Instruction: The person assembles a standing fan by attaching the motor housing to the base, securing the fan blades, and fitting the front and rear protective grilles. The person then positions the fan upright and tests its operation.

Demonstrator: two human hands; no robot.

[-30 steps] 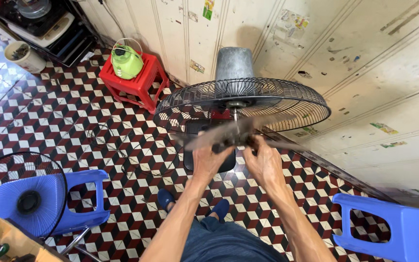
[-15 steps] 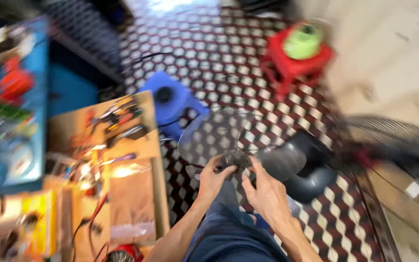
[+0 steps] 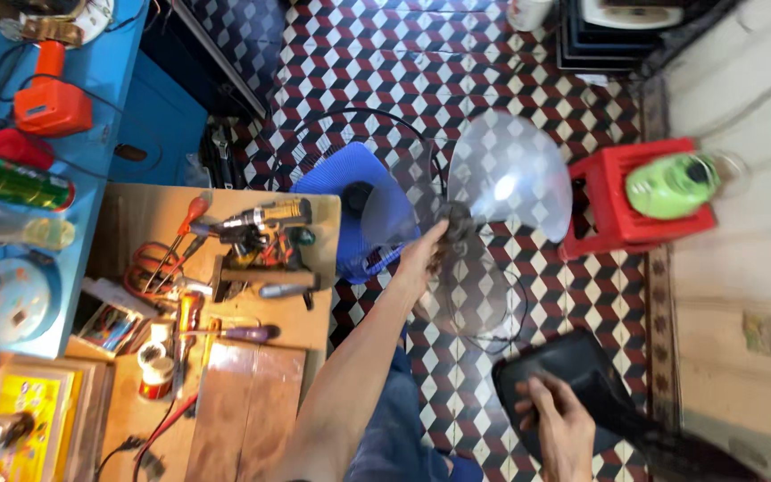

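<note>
My left hand (image 3: 423,259) reaches out over the tiled floor and grips the dark hub (image 3: 453,220) of a clear plastic fan blade (image 3: 510,174), holding it up in the air. The blade's see-through lobes spread above and below the hand. My right hand (image 3: 557,428) is low at the right, fingers curled on the black fan body (image 3: 573,366), which lies on the floor by my knee.
A blue stool (image 3: 341,183) with a wire fan guard (image 3: 314,134) stands just beyond the blade. A red stool (image 3: 613,205) carries a green container (image 3: 671,185). Left, a wooden bench (image 3: 127,214) holds a drill (image 3: 269,214), screwdrivers and cables.
The view has swung from the standing fan towards the bench and floor. The clear blade is now off the fan, carried out in my left hand; my right hand has dropped to the black body.
</note>
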